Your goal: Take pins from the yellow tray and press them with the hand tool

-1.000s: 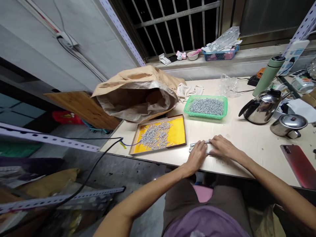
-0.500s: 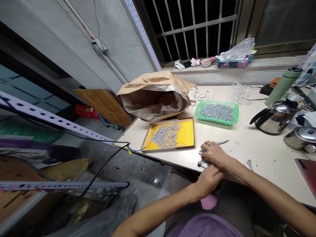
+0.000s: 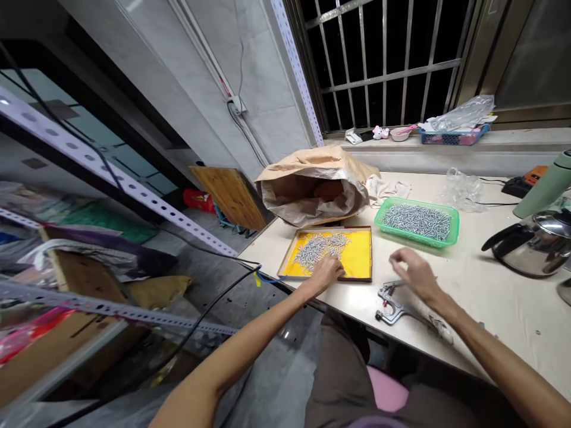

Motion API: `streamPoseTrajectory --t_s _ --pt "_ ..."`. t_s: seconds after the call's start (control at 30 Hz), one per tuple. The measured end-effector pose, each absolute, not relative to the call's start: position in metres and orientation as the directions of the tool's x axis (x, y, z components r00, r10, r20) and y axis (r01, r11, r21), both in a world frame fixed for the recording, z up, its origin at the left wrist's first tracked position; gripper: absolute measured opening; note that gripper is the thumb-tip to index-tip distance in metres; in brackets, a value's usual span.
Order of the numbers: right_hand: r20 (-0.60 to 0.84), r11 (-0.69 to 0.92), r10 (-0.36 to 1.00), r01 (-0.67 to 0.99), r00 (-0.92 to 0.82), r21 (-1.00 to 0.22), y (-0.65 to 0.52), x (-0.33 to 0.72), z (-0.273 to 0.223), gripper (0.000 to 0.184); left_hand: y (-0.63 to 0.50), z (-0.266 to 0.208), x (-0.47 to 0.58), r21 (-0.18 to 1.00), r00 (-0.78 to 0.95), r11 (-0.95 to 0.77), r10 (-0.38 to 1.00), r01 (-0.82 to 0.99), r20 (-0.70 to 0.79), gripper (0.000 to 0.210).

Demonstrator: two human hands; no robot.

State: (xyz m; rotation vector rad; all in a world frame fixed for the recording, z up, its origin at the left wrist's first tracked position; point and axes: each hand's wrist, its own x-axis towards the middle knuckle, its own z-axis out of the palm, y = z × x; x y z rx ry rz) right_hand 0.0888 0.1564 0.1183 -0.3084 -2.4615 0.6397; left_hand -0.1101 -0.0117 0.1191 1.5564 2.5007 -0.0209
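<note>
My left hand [image 3: 328, 274] reaches over the front edge of a shallow tray with a yellow bottom [image 3: 359, 249], fingers curled down beside a heap of small silver screw-like metal pieces [image 3: 317, 248]. Whatever lies between its fingertips is hidden. My right hand [image 3: 417, 274] is raised above the table, thumb and fingers drawn close together and blurred; any small piece in them cannot be made out. Below it on the table lies a metal hand tool [image 3: 391, 310] with a C-shaped head, its handles stretching right, touched by neither hand. A green plastic basket [image 3: 454, 229] full of similar pieces stands behind.
A large open paper sack [image 3: 312, 178] stands behind the tray. To the right are a steel kettle [image 3: 530, 244], a green flask [image 3: 542, 187] and crumpled clear plastic [image 3: 461, 190]. A black cable [image 3: 214, 279] and a perforated metal rack [image 3: 160, 208] are on the left.
Both hands have come off the metal tool, which now lies uncovered on the table. My left hand has moved left into the tray; my right hand has lifted away. The camera view has shifted left.
</note>
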Motion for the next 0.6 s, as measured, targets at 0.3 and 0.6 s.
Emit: streamPoseTrajectory --t_s 0.3,0.6 --pt "0.422 0.833 0.552 0.456 -0.719 -0.313 0.215 0.108 0.149 0.038 0.008 0.117 -0.111 0.017 -0.378 0.398 0.882 0.917 -0.281 0.023" --pt "0.209 0.908 0.376 0.315 -0.903 -0.275 0.112 0.176 0.079 0.009 -0.01 0.113 -0.057 0.702 -0.476 0.463 0.857 0.541 -0.198 0.017"
